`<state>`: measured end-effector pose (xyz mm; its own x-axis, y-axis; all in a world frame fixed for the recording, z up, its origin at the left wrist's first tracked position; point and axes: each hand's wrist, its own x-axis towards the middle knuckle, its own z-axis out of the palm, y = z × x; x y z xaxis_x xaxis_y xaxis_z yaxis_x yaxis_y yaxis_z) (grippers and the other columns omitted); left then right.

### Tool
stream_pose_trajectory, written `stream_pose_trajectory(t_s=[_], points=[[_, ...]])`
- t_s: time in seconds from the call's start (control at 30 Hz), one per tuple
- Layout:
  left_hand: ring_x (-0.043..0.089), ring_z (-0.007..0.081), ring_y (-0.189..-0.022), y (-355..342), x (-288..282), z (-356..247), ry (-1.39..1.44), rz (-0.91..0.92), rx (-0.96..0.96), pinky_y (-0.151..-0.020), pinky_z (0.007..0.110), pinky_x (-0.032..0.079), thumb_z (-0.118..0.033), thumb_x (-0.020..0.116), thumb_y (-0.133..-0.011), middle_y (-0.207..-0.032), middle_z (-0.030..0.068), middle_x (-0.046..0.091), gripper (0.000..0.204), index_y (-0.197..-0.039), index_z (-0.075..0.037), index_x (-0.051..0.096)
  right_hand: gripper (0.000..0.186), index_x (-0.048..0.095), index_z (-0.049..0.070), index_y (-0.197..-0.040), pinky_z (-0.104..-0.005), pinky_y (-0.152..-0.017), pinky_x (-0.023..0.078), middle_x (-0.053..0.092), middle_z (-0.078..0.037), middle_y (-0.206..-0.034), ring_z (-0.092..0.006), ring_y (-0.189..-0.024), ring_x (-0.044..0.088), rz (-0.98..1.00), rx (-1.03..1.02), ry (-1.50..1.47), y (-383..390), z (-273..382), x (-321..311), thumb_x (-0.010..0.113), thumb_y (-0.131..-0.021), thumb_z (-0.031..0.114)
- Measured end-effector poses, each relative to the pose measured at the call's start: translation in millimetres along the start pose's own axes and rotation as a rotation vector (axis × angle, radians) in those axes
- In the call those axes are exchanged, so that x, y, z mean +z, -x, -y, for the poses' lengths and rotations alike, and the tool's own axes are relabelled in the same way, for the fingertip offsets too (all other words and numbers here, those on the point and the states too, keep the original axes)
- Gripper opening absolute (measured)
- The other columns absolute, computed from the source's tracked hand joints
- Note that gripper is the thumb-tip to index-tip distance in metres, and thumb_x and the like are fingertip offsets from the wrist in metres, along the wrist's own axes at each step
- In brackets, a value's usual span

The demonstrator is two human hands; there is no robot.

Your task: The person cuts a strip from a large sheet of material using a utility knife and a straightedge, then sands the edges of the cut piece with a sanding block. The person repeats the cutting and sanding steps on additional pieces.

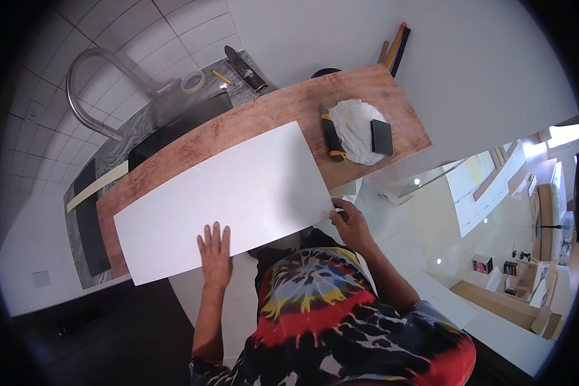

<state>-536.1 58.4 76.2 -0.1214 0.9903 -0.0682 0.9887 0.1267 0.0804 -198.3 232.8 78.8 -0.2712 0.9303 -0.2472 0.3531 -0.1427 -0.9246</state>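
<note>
White oblong panel, flat on reddish-brown board, overhanging nearside.

White square tiles with dark grout cover the wall behind a grey, veined stone tabletop, where a curved metal faucet rises. A smooth, pale wall stands to the right; a small square plate sits low on the left. The light floor is glossy — bright spots of light reflect in it. Farther right, the room opens onto a pale standing fan and a glaring bright patch — whether a window, I cannot tell.
</note>
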Motion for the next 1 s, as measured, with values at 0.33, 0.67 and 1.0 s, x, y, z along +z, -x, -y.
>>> stream_pose_trajectory(t_s=[0.33,0.67,1.0], points=[[0.030,0.0377,-0.151,9.7,-25.2,19.4,-0.128,-0.058,0.105,-0.123,0.059,0.021,0.013,0.054,-0.084,-0.161,0.0147,0.038,0.070,-0.150,-0.008,0.048,0.037,0.059,-0.008,-0.133,-0.0317,-0.082,0.056,0.071,-0.015,-0.110,-0.0182,-0.095,0.070,-0.013,0.012,-0.039,15.1,25.7,-3.6,0.058,-0.102,0.012],[0.064,0.0380,-0.122,-31.0,-140.5,15.8,-0.002,-0.197,0.160,-0.108,0.049,0.048,0.014,0.050,-0.082,-0.127,0.0201,0.068,0.050,-0.127,-0.001,0.066,0.039,0.058,-0.001,-0.138,-0.0315,-0.087,0.057,0.061,-0.010,-0.131,-0.0178,-0.112,0.062,0.109,-0.037,-0.635,-85.9,41.2,-16.8,0.050,-0.107,0.021],[0.068,0.0363,-0.117,-53.0,-181.7,5.4,0.123,-0.090,-0.076,-0.101,0.040,0.052,0.009,0.058,-0.091,-0.121,0.0236,0.070,0.039,-0.128,-0.002,0.067,0.044,0.045,0.003,-0.150,-0.0367,-0.079,0.063,0.066,-0.012,-0.110,-0.0178,-0.084,0.070,0.169,0.009,-0.885,-122.8,50.6,32.7,0.042,-0.109,0.018]])
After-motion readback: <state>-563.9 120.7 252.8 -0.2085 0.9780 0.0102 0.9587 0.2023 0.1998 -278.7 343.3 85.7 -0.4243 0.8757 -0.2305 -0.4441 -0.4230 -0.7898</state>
